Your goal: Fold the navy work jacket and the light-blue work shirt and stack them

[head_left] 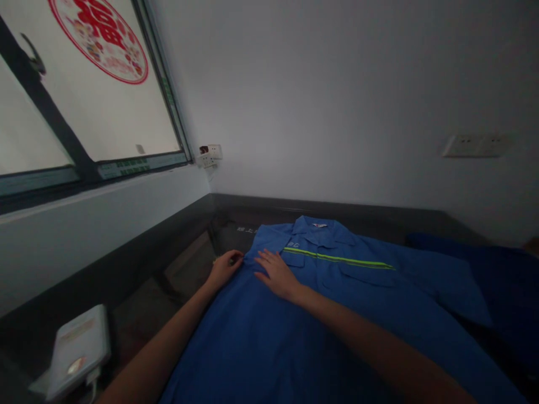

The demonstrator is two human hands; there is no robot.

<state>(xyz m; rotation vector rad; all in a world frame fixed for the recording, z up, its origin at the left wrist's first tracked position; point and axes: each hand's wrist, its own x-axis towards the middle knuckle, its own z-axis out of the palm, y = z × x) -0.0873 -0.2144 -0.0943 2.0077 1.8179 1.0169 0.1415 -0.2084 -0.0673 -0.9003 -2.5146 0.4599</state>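
A blue short-sleeved work shirt [269, 336] lies spread out, front up, its collar pointing away from me. A yellow-green stripe crosses its chest above two flap pockets. At the shirt's left side, near the sleeve, my left hand [227, 267] is closed, thumb and fingers pinching the edge of the cloth. My right hand [278, 274] rests flat on the chest just beside it, fingers stretched out and holding nothing. The lower part of the shirt runs out of view beneath my forearms.
The shirt lies on a dark glossy table [185, 264] against the walls. A white device [80, 350] with a cable sits at the lower left. More dark blue cloth [509, 286] lies at the right. A window [113, 112] and wall sockets [478, 146] are beyond.
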